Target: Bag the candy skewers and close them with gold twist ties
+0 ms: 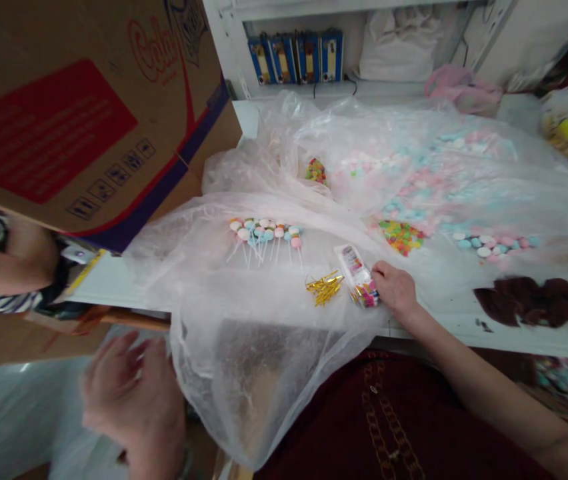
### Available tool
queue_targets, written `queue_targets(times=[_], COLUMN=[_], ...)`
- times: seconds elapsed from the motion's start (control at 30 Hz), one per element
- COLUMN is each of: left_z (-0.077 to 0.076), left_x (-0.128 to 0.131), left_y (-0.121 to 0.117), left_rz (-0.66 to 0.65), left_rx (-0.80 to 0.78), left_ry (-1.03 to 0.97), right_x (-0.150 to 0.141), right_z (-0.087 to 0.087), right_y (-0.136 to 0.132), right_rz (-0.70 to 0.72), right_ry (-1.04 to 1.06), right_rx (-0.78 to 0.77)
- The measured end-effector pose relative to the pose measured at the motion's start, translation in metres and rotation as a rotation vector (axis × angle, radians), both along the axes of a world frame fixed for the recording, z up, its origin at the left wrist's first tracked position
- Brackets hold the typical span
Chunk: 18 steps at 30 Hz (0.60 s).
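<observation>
My right hand (397, 290) pinches the edge of a small printed plastic packet (357, 273), which lies on the sheeted table. Just left of the packet is a small pile of gold twist ties (325, 289). Farther left, several marshmallow lollipops (267, 232) on white sticks lie in a row. My left hand (134, 400) is low at the left, off the table's edge, blurred, with loosely curled fingers and a gap between them. Nothing shows in it.
Clear plastic sheeting (254, 300) drapes over the table and its front edge. Loose fruit-coloured candies (401, 237) and pastel marshmallows (497, 245) lie to the right, near a dark brown cloth (539, 301). A large cardboard box (164, 120) stands left, beside another person's arm (29, 257).
</observation>
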<state>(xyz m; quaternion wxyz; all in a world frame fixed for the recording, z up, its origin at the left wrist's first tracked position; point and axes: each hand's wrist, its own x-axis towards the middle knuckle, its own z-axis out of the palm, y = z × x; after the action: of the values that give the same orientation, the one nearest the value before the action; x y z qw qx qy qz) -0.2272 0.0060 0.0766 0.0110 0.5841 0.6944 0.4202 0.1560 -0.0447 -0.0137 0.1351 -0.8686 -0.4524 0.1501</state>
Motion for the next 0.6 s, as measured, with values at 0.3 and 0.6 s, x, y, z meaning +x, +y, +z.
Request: queue_targets(times=[0.3,0.6], left_z=[-0.010,-0.063], left_x=[0.165,0.157], left_y=[-0.004,0.015], left_rz=[-0.769,-0.714], left_rx=[-0.793,-1.036], left_ry=[-0.951,-1.695], right_x=[-0.028,-0.097], right_z=[0.026,0.046], right_y=[-0.009,0.039], right_rz=[-0.030,0.221], right_ry=[0.548,1.346], right_rx=[0.566,0.385])
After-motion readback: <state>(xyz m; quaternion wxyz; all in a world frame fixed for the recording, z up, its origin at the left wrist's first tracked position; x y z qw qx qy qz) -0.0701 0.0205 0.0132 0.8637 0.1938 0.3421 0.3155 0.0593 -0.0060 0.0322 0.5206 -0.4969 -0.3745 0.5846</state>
